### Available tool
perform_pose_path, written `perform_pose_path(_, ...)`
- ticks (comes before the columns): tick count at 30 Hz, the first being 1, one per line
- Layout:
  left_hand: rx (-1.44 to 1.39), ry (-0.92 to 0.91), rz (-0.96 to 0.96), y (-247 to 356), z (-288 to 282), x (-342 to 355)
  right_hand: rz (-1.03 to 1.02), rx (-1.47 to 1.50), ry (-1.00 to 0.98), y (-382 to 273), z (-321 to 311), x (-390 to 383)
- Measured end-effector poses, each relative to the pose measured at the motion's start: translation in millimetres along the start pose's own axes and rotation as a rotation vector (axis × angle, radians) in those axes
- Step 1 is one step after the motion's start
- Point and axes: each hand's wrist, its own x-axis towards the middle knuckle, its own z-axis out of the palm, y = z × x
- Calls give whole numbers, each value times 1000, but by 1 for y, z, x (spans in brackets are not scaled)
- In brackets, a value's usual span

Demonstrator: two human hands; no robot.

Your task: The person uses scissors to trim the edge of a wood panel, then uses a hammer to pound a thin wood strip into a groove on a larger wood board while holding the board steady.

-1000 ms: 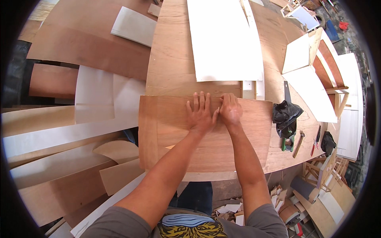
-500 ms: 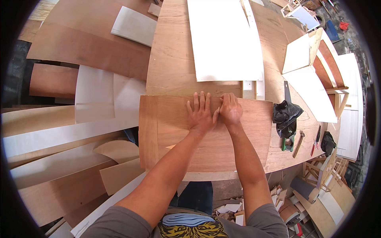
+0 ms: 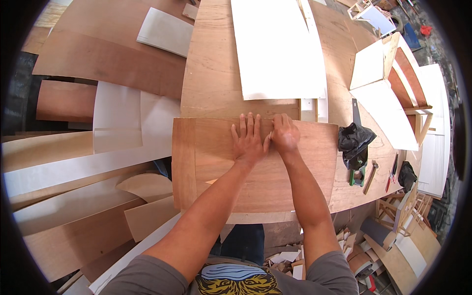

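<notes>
My left hand (image 3: 250,137) lies flat on a reddish plywood sheet (image 3: 206,147), fingers spread toward its far edge. Just right of it, my right hand (image 3: 284,132) has its fingers curled down at that edge; whatever is under them is hidden. The sheet rests on a larger plywood worktop (image 3: 209,73). Beyond it lies a white panel (image 3: 275,44) with narrow strips (image 3: 309,109) at its near end.
To the right are black plastic (image 3: 355,142), a grey blade (image 3: 354,108), a green tool (image 3: 357,177), a hammer (image 3: 370,177), red-handled pliers (image 3: 392,173) and a white wooden assembly (image 3: 381,110). Stacked boards (image 3: 64,216) fill the left; offcuts (image 3: 287,257) lie below the worktop.
Both hands stay almost in place on the sheet; my right hand has shifted very slightly toward the far edge. Nothing else has visibly moved.
</notes>
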Motion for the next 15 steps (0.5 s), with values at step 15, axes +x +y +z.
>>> perform_pose_path(15, 9, 5, -17, 0, -2, 0, 46, 306, 6, 3, -11, 2)
